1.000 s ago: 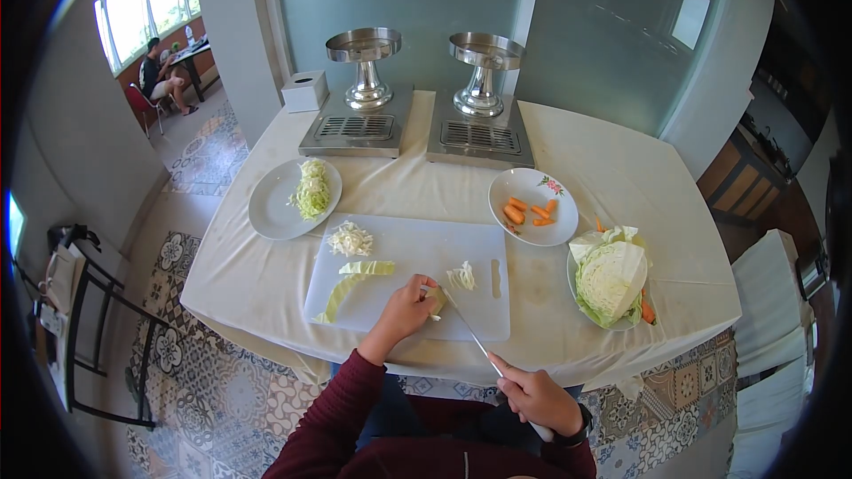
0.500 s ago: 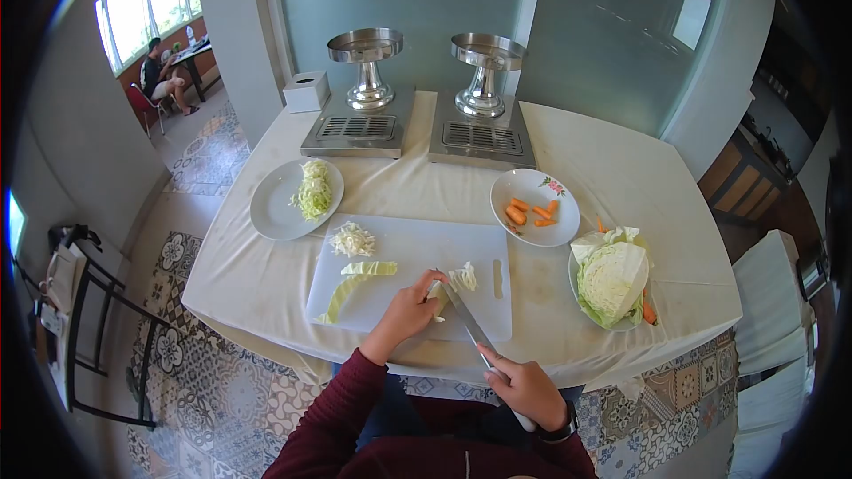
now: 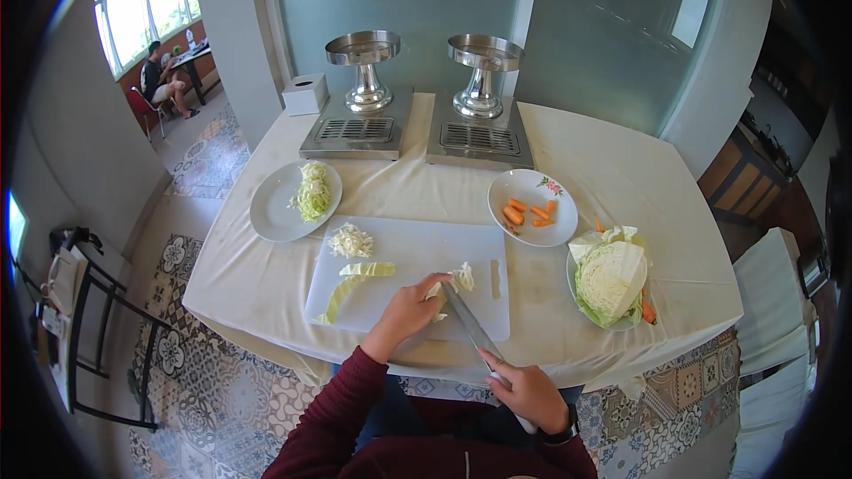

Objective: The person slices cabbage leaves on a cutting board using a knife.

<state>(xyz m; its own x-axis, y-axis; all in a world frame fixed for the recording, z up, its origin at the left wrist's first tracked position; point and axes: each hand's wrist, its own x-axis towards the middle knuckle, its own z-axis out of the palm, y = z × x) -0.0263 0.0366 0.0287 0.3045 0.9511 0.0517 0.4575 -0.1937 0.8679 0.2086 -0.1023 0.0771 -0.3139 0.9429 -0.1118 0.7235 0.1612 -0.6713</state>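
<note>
My right hand is closed round the handle of a knife, whose blade slants up and left over the white cutting board. Just left of the blade, my left hand holds a cabbage piece against the board, its fingers curled and partly hiding it. Shredded cabbage lies by the blade's tip. Farther left on the board are two cabbage strips, one pale green strip crossing near the top of a curved strip. A heap of finely cut cabbage sits at the board's upper left corner.
A plate of shredded cabbage stands at left. Behind the board is a flowered bowl of carrot pieces. A large cut cabbage rests at right. Two metal stands stand at the back. A person sits far left.
The knife has shifted very slightly beside the fingers of my left hand. Both hands keep their hold, and the view has moved a little. The other food stays in place.
</note>
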